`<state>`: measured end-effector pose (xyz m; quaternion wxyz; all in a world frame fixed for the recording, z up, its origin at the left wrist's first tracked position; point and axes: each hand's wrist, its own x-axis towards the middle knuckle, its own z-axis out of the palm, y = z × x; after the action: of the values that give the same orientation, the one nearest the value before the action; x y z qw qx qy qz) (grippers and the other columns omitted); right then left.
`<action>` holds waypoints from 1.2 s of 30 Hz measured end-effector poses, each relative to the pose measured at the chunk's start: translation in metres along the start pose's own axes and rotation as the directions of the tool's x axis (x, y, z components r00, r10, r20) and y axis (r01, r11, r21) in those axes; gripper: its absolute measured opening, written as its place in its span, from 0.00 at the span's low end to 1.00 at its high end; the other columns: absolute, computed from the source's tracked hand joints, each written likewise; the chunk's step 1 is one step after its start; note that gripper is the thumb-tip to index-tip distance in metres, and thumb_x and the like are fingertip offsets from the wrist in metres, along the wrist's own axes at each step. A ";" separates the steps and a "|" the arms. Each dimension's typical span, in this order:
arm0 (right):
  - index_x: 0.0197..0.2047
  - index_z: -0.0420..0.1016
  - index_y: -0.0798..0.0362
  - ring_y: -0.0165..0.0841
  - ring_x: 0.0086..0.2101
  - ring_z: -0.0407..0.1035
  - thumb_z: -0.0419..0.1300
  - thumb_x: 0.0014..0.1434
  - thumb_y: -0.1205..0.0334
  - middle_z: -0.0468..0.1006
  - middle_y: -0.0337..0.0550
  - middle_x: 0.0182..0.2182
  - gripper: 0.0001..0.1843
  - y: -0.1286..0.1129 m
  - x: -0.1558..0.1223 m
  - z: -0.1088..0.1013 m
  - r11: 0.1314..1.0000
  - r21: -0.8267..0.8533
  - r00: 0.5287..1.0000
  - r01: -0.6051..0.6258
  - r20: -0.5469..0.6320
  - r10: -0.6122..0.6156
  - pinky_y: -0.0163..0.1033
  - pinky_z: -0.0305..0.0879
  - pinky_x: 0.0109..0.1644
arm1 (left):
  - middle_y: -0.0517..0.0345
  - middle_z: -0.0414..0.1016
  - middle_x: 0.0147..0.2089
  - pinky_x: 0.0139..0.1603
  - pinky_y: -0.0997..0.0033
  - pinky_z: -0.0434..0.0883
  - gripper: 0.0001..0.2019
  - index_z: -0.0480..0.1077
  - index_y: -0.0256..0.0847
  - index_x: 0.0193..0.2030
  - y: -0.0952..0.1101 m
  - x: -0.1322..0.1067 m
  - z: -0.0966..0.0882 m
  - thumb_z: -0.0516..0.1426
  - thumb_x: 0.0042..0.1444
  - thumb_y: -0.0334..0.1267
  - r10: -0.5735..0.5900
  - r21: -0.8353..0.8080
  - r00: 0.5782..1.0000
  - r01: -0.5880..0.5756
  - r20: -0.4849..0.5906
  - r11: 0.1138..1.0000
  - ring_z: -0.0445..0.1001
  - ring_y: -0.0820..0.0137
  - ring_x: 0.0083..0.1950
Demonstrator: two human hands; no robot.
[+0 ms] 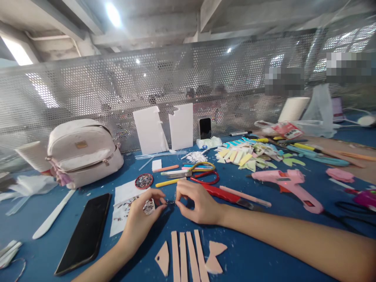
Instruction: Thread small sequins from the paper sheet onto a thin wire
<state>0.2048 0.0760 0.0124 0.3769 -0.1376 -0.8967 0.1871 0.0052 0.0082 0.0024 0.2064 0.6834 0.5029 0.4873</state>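
My left hand [140, 219] and my right hand [196, 203] meet over the blue table [258, 254], both pinching a tiny dark piece [171, 202] between their fingertips. The left hand also seems to hold a small glittery bit [149, 207] against its palm. Just in front of my wrists lie several pink foam strips [188, 256] and pink foam triangles [216, 256]. A white paper sprinkled with glitter [125, 205] lies under and behind the left hand, beside a round lid of glitter [144, 181].
A black phone [85, 233] lies at the left, a beige backpack [84, 152] behind it. A red utility knife [226, 194], red scissors [205, 176], a pink glue gun [286, 188], coloured foam scraps [246, 154] and white foam boards [164, 129] fill the back and right.
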 end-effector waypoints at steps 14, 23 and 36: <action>0.30 0.62 0.53 0.30 0.29 0.58 0.56 0.55 0.73 0.61 0.36 0.27 0.07 0.000 0.000 0.000 1.000 0.016 1.000 -0.020 0.014 0.020 0.35 0.52 0.33 | 0.62 0.77 0.33 0.40 0.70 0.69 0.07 0.72 0.43 0.39 0.001 -0.001 0.000 0.59 0.54 0.29 -0.003 -0.007 1.000 0.003 0.000 1.000 0.73 0.69 0.34; 0.30 0.62 0.53 0.30 0.29 0.58 0.55 0.55 0.73 0.61 0.36 0.27 0.06 0.000 -0.001 0.000 0.999 0.026 1.000 -0.020 -0.008 0.020 0.35 0.52 0.33 | 0.62 0.77 0.33 0.41 0.70 0.69 0.07 0.71 0.43 0.39 0.000 -0.001 -0.001 0.59 0.54 0.30 -0.007 -0.005 1.000 0.007 0.003 1.000 0.73 0.69 0.34; 0.31 0.63 0.53 0.30 0.30 0.58 0.55 0.55 0.73 0.61 0.36 0.27 0.06 0.000 -0.001 0.001 1.000 -0.002 1.000 -0.025 0.014 0.025 0.35 0.53 0.33 | 0.62 0.77 0.33 0.40 0.69 0.70 0.06 0.71 0.43 0.39 0.002 -0.001 0.000 0.59 0.54 0.30 0.000 0.012 1.000 0.000 -0.002 1.000 0.73 0.68 0.34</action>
<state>0.2048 0.0759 0.0113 0.3681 -0.1477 -0.8977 0.1918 0.0064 0.0068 0.0037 0.2017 0.6842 0.5059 0.4850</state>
